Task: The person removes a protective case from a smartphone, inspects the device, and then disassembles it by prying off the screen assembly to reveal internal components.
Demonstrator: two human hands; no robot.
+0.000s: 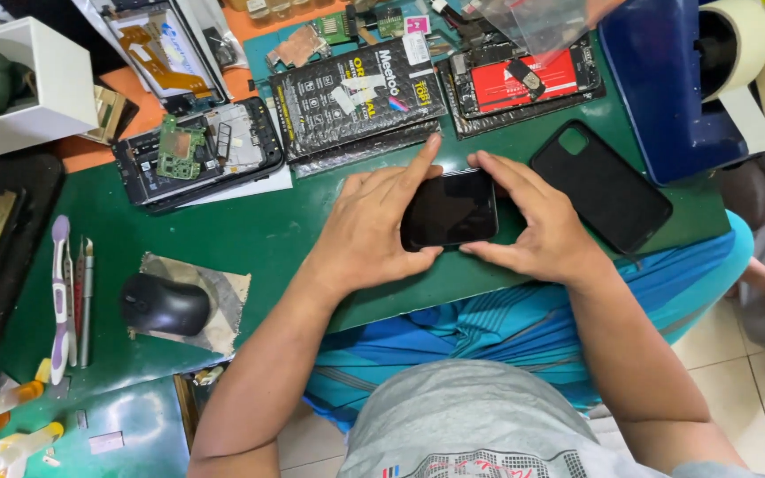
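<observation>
One black phone [450,209] is gripped on the green counter [250,235] by both hands: left hand [369,228], right hand [537,226], fingers closed on its edges. One black case [601,186], one mouse [164,304], two opened phones [197,150] noted.

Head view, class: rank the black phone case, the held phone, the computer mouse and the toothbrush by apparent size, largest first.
1. Black phone case
2. Phone, partly covered by both hands, so slightly unsure
3. Computer mouse
4. Toothbrush: longest, but very thin

Bare forearms, grey printed T-shirt, bright blue and teal striped wrap below.
</observation>
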